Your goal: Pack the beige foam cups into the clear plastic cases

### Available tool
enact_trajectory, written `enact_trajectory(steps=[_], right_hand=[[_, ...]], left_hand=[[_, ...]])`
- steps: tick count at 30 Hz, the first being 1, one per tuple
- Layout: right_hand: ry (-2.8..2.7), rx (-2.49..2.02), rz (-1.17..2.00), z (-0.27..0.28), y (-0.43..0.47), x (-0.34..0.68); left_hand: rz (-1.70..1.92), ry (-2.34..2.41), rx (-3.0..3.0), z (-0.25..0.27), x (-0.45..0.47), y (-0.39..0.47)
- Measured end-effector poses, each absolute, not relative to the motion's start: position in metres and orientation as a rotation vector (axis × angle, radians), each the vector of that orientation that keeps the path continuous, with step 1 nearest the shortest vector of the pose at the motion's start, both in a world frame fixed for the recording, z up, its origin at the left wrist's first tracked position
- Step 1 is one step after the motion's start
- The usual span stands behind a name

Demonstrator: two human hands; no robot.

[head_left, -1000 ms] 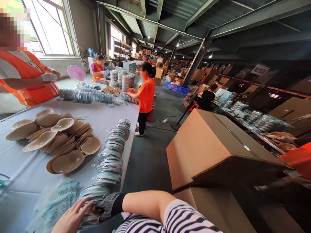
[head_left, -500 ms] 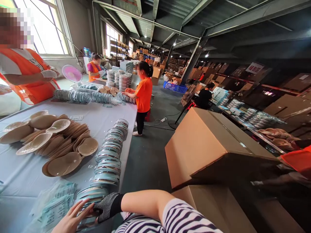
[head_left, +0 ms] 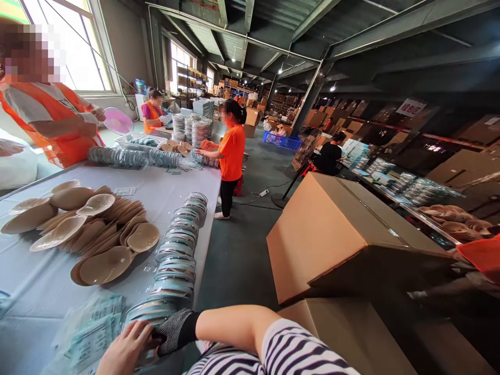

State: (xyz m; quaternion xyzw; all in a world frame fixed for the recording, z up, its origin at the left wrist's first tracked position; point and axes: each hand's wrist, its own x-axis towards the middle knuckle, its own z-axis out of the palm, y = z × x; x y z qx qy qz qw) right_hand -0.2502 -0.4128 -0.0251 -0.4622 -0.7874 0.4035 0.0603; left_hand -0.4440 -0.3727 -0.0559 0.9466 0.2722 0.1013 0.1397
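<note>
My left hand point(head_left: 130, 344) is bare, its fingers bent together at the near end of a row of film-wrapped packs point(head_left: 175, 250). Against its fingertips is my right hand point(head_left: 176, 330), in a dark speckled glove, with curled fingers. Whatever lies between the two hands is mostly hidden; a bit of shiny clear film shows below them. The packs stand on edge, pale blue and glossy, along the table's right side. To the left of my hands lie flat clear bags with pale blue printed cards point(head_left: 91, 333). Beyond them is a heap of beige moulded double-cup pads point(head_left: 105, 229).
The white-covered table point(head_left: 23, 281) runs away ahead. Large cardboard boxes point(head_left: 312, 234) stand close on my right. A co-worker in an orange vest point(head_left: 74, 125) is at the far left; another in an orange shirt point(head_left: 233, 151) stands at the table's far right corner.
My left hand's fingers were stretched over the packs and are now drawn in and bent, a little to the right. My right hand has barely moved. The co-worker at far left has shifted their hands.
</note>
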Motion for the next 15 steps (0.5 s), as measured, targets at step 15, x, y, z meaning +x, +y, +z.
enact_trajectory(steps=[15], right_hand=[[-2.467,-1.806,0.584,-0.013,-0.418,-0.251]], left_hand=[[0.589,0.98,2.576,-0.094,-0.444,-0.386]])
